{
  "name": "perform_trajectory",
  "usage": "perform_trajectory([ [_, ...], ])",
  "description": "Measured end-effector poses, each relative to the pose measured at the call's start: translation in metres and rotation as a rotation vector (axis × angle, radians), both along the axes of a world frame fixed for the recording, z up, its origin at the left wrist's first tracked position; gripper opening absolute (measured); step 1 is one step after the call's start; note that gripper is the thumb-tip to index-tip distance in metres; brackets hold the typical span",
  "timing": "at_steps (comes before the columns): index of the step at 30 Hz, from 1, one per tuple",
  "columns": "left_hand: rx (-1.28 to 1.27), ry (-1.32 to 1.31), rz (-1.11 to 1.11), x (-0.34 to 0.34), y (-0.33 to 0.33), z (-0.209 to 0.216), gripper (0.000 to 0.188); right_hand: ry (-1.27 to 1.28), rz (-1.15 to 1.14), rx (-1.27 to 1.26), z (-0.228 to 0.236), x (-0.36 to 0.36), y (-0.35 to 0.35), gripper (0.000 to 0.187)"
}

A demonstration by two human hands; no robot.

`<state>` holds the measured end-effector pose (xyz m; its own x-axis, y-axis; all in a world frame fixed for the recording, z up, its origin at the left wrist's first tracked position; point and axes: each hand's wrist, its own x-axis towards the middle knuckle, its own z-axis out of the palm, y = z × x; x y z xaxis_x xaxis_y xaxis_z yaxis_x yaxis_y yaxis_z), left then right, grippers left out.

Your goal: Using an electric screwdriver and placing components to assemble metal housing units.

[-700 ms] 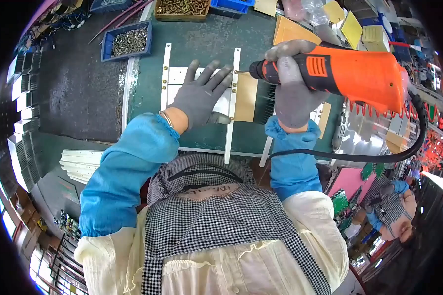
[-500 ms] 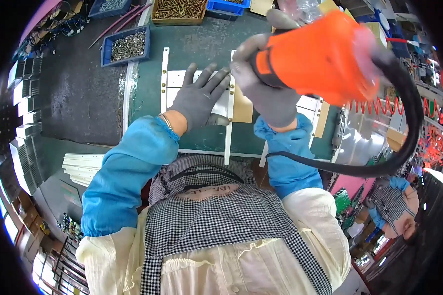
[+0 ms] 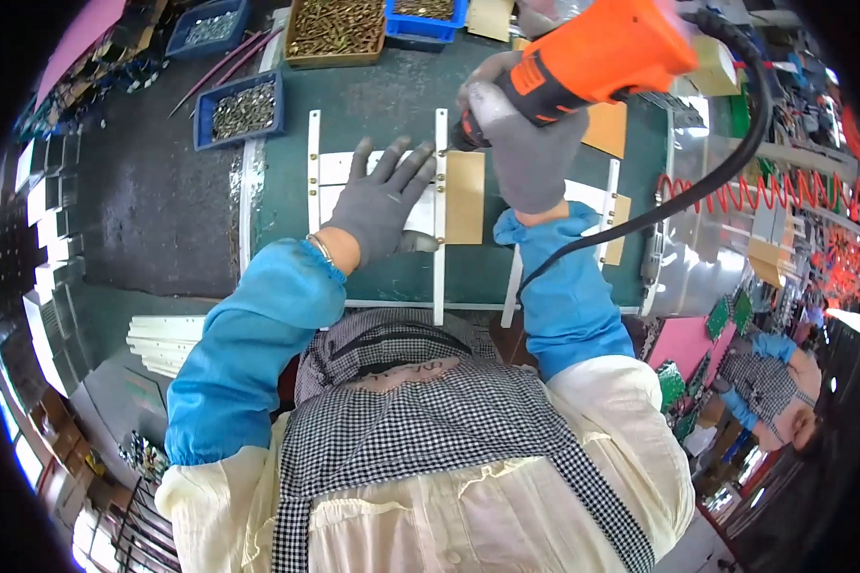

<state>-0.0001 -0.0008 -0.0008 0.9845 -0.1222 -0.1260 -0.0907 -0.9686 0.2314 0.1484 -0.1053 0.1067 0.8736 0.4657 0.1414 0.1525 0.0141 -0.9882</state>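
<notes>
My left hand [image 3: 377,210], in a grey glove, lies flat with fingers spread on a white panel [image 3: 334,168]. That panel spans a left white rail [image 3: 314,134] and a right white rail [image 3: 440,277], both carrying brass-coloured fasteners. The left fingertips and thumb reach the right rail. My right hand [image 3: 530,158], gloved too, is wrapped around an orange and black corded power driver [image 3: 607,48]. The tool's dark nose points left and sits close beside the right rail's upper part; whether it touches a fastener I cannot tell.
Another white frame [image 3: 588,198] lies right, near brown cardboard [image 3: 463,196]. Blue bins [image 3: 244,110] and a wooden tray [image 3: 334,29] of small fasteners stand at the back. The black cord [image 3: 678,201] loops over my right forearm. A co-worker [image 3: 769,382] is far right.
The power driver in my right hand has come lower and turned, its nose nearer the right rail. My left hand stays flat on the panel. The whole view has shifted slightly.
</notes>
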Motion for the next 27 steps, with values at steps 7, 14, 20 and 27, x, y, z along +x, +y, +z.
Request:
perform_trajectory([
  [7,-0.004,0.000,0.019,-0.003,-0.003,0.001,0.110,-0.008,0.231,0.182,0.014,-0.004,-0.021,0.013],
  [14,0.030,-0.021,0.006,-0.001,-0.005,-0.002,0.111,0.039,0.229,0.511,0.015,-0.050,-0.077,0.059],
  [20,0.100,-0.033,0.010,-0.004,-0.005,-0.003,0.107,-0.108,0.251,0.339,0.002,-0.065,-0.094,0.069],
  [27,0.136,-0.002,0.007,-0.005,-0.009,0.000,0.108,-0.144,0.192,0.313,0.001,-0.079,-0.097,0.070],
])
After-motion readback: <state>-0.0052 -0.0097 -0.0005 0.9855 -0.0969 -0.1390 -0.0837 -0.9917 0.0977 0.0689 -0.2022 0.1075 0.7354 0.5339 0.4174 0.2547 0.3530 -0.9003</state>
